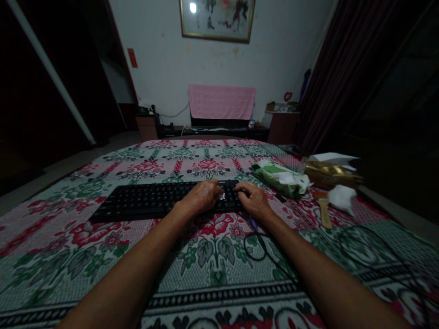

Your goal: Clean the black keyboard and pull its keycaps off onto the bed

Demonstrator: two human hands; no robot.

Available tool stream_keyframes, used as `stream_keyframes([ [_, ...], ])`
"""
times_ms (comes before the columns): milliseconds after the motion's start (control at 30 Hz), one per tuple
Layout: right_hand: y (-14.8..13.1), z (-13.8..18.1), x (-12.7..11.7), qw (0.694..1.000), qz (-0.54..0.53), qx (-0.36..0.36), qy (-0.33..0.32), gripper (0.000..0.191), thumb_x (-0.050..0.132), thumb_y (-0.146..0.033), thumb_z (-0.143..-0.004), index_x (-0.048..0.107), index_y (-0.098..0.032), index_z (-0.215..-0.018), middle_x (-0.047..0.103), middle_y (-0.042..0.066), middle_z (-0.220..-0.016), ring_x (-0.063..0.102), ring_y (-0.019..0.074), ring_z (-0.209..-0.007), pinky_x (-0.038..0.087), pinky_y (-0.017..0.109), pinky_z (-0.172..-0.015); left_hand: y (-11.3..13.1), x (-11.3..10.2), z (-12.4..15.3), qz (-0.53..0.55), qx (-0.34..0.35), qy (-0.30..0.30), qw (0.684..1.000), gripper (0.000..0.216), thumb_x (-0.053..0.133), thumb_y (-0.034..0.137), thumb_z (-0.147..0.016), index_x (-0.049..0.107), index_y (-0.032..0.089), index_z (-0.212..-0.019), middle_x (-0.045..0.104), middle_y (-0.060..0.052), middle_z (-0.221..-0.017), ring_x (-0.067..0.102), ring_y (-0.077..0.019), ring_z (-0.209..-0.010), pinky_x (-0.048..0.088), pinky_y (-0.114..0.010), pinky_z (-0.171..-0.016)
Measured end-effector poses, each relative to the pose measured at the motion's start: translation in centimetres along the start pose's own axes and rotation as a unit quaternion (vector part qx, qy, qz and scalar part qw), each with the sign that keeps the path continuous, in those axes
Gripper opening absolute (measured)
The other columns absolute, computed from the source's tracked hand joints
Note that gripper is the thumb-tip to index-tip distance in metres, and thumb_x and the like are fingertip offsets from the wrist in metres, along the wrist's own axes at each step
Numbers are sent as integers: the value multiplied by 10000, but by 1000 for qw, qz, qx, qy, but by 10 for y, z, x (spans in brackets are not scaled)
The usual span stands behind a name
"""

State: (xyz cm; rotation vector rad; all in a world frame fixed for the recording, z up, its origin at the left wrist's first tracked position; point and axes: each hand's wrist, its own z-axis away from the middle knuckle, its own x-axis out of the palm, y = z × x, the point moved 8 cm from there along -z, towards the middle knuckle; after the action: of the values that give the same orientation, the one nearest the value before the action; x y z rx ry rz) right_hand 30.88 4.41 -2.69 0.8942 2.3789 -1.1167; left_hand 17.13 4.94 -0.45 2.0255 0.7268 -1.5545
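A black keyboard (151, 200) lies across a floral cloth (212, 256) on the table. My left hand (201, 196) rests on the keyboard's right part, fingers curled, pinching a small white piece, perhaps a wipe (222, 196). My right hand (254, 199) grips the keyboard's right end, fingers closed on its edge. A dark cable (257, 242) loops on the cloth just below my right wrist.
A green-and-white wipes pack (281, 177) lies right of the keyboard. Further right are a gold packet (329, 173), a crumpled white tissue (341, 197) and a wooden-handled tool (324, 212). A pink-covered TV (222, 103) stands at the back wall.
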Motion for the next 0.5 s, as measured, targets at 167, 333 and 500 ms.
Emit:
stream_keyframes([
  [167,2,0,1,1000,-6,3,0,219,458,-124,-687,636,-210,-781,640,36,-912,585,173,-890,445,317,-843,-29,-16,3,65,-104,76,990,305,452,129,-764,673,173,-970,658,-59,-916,586,-167,-861,442,-271,-792],
  [333,4,-1,1,1000,-6,6,-1,215,449,-134,-697,634,-202,-782,639,41,-894,584,180,-879,444,327,-828,-33,-15,4,124,-102,31,986,254,475,170,-757,687,185,-897,685,-13,-844,600,-139,-780,441,-225,-731],
  [500,5,-1,2,1000,-9,1,1,211,451,-130,-694,630,-202,-782,638,46,-907,582,180,-892,442,327,-841,-18,-8,2,44,-63,1,997,281,470,131,-751,682,184,-929,661,-56,-895,591,-167,-825,431,-254,-759],
])
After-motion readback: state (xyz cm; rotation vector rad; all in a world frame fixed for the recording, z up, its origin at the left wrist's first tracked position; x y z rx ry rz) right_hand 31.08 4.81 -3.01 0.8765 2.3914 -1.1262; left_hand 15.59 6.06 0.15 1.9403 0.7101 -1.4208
